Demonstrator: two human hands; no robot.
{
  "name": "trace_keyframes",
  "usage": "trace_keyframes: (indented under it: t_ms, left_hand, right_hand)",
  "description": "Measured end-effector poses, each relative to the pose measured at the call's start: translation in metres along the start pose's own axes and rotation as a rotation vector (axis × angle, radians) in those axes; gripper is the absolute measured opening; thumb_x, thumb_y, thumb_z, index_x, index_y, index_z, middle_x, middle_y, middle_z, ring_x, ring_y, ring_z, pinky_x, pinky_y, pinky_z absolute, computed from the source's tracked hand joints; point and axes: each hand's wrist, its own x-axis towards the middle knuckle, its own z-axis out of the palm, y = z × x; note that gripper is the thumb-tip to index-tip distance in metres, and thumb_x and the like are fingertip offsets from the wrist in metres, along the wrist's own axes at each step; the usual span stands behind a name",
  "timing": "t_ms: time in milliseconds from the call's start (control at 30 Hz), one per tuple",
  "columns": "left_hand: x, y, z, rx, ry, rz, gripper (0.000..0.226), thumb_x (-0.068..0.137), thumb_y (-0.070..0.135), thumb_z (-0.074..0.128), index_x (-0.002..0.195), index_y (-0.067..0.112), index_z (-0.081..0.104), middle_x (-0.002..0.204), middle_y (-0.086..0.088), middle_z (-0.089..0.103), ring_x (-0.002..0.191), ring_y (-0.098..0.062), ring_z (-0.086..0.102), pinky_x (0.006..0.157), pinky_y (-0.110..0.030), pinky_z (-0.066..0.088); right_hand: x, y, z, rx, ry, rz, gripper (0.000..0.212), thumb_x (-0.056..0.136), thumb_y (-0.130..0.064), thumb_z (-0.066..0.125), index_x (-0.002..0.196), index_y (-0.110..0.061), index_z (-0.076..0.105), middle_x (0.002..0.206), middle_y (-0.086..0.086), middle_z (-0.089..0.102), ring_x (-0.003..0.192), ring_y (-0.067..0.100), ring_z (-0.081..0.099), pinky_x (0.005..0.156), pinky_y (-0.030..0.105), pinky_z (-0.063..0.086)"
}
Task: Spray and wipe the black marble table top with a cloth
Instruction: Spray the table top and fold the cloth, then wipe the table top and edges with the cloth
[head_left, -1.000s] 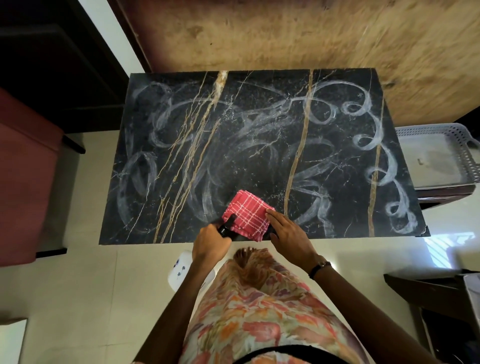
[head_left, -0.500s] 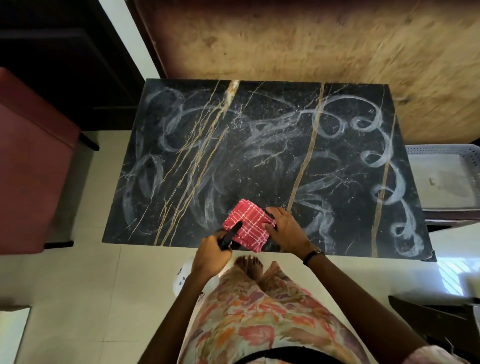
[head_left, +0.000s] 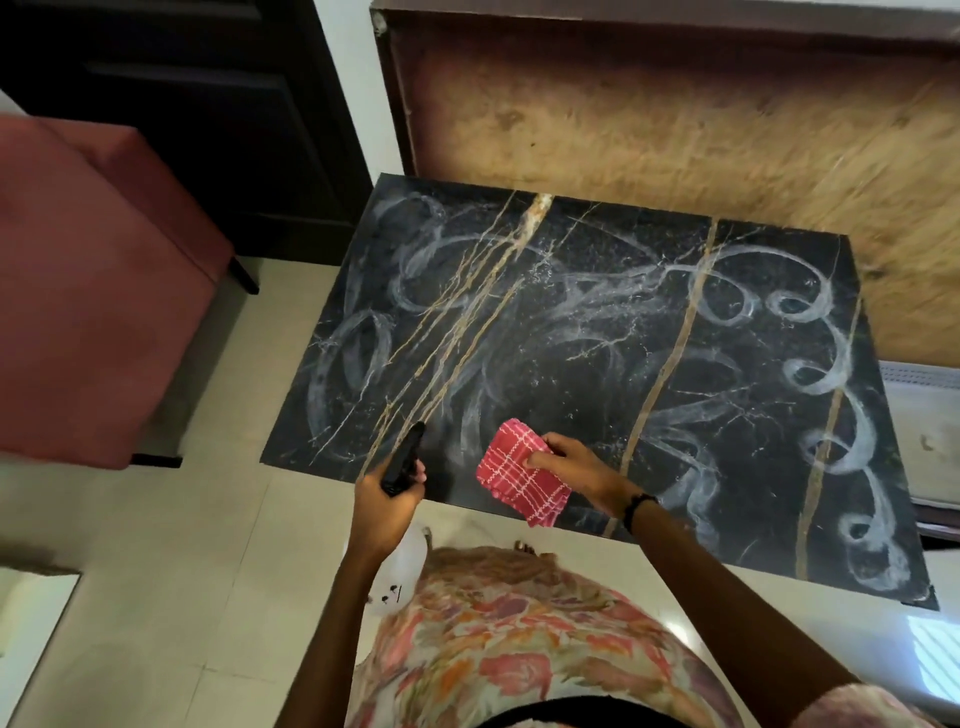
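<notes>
The black marble table top has gold veins and is covered in white swirling smears. My left hand grips a spray bottle by its black trigger head, which points over the table's near edge; the white bottle body hangs below my hand. My right hand holds a folded red checked cloth just above the near edge of the table, part of it hanging past the edge.
A red upholstered chair stands left of the table. A worn brown board leans behind the table. A grey plastic tray sits at the right. A dark door is at the back left. Pale tiled floor lies below.
My left hand has drawn the spray bottle left, away from the cloth. My right hand has lifted the cloth off the table. The view has shifted so the table sits further right.
</notes>
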Motion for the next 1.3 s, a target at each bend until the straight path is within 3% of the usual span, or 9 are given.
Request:
trace_keyframes:
  t_ms: [267, 433, 533, 667, 800, 933, 1067, 1200, 1300]
  left_hand:
    - [0.026, -0.025, -0.103, -0.096, 0.173, 0.018, 0.020, 0.081, -0.011, 0.059, 0.091, 0.004, 0.067, 0.078, -0.010, 0.063, 0.051, -0.011, 0.048, 0.049, -0.022, 0.040]
    - [0.042, -0.026, -0.176, -0.051, 0.115, 0.113, 0.061, 0.077, -0.016, 0.055, 0.079, 0.044, 0.063, 0.078, -0.021, 0.058, 0.052, -0.022, 0.035, 0.050, -0.031, 0.034]
    - [0.056, -0.028, -0.209, -0.033, 0.098, 0.126, 0.069, 0.077, -0.018, 0.054, 0.078, 0.051, 0.060, 0.080, -0.017, 0.060, 0.054, -0.022, 0.034, 0.054, -0.034, 0.034]
    - [0.074, -0.034, -0.239, 0.016, 0.053, 0.145, 0.069, 0.076, -0.019, 0.053, 0.082, 0.050, 0.059, 0.081, -0.005, 0.061, 0.051, -0.015, 0.033, 0.053, -0.030, 0.033]
    - [0.093, -0.040, -0.254, 0.028, -0.033, 0.159, 0.053, 0.076, -0.018, 0.053, 0.083, 0.033, 0.064, 0.083, 0.000, 0.063, 0.052, -0.021, 0.034, 0.054, -0.034, 0.034]
    - [0.107, -0.037, -0.258, 0.022, -0.070, 0.156, 0.045, 0.075, -0.016, 0.054, 0.085, 0.026, 0.064, 0.088, -0.003, 0.064, 0.055, -0.022, 0.037, 0.057, -0.037, 0.037]
    - [0.112, -0.033, -0.263, 0.019, -0.105, 0.177, 0.045, 0.074, -0.015, 0.053, 0.084, 0.027, 0.063, 0.084, 0.000, 0.063, 0.055, -0.023, 0.038, 0.057, -0.036, 0.038]
    - [0.115, -0.028, -0.266, 0.003, -0.108, 0.173, 0.041, 0.075, -0.016, 0.054, 0.084, 0.023, 0.063, 0.078, -0.015, 0.059, 0.054, -0.025, 0.037, 0.057, -0.037, 0.036]
    - [0.116, -0.025, -0.267, 0.001, -0.115, 0.185, 0.041, 0.075, -0.016, 0.054, 0.086, 0.022, 0.063, 0.086, -0.006, 0.063, 0.054, -0.022, 0.038, 0.056, -0.035, 0.038]
  right_hand:
    - [0.034, -0.094, 0.093, -0.375, 0.213, -0.431, 0.028, 0.087, -0.024, 0.065, 0.108, -0.008, 0.055, 0.102, 0.009, 0.067, 0.085, 0.020, 0.065, 0.076, 0.030, 0.056]
    - [0.078, -0.106, 0.189, -0.939, 0.336, -0.686, 0.031, 0.085, -0.007, 0.063, 0.116, -0.002, 0.059, 0.126, 0.018, 0.059, 0.113, 0.034, 0.059, 0.096, 0.043, 0.050]
    - [0.094, -0.078, 0.232, -1.228, 0.292, -0.639, 0.038, 0.076, -0.014, 0.076, 0.111, -0.005, 0.066, 0.127, 0.015, 0.062, 0.125, 0.033, 0.053, 0.100, 0.045, 0.048]
    - [0.100, -0.051, 0.244, -1.075, 0.274, -0.527, 0.051, 0.095, -0.050, 0.044, 0.126, -0.011, 0.053, 0.153, 0.008, 0.034, 0.146, 0.026, 0.021, 0.117, 0.048, 0.025]
    - [0.106, -0.056, 0.225, -1.138, 0.396, -0.492, 0.057, 0.099, -0.054, 0.025, 0.143, -0.019, 0.037, 0.157, 0.004, 0.025, 0.148, 0.022, 0.012, 0.120, 0.046, 0.020]
    - [0.123, -0.066, 0.222, -1.283, 0.288, -0.406, 0.063, 0.096, -0.059, 0.009, 0.152, -0.028, 0.011, 0.161, 0.001, 0.006, 0.149, 0.026, 0.000, 0.121, 0.049, 0.002]
    - [0.147, -0.083, 0.253, -1.242, 0.323, -0.351, 0.063, 0.097, -0.058, 0.015, 0.152, -0.028, 0.007, 0.161, 0.001, 0.003, 0.148, 0.027, -0.002, 0.119, 0.055, 0.003]
    - [0.166, -0.100, 0.305, -1.218, 0.265, -0.412, 0.066, 0.095, -0.061, 0.023, 0.152, -0.030, 0.008, 0.161, 0.002, 0.002, 0.148, 0.028, -0.004, 0.118, 0.057, -0.003]
    - [0.153, -0.078, 0.310, -1.275, 0.223, -0.484, 0.065, 0.096, -0.062, 0.020, 0.151, -0.031, 0.005, 0.160, 0.001, 0.008, 0.148, 0.026, 0.002, 0.118, 0.056, -0.002]
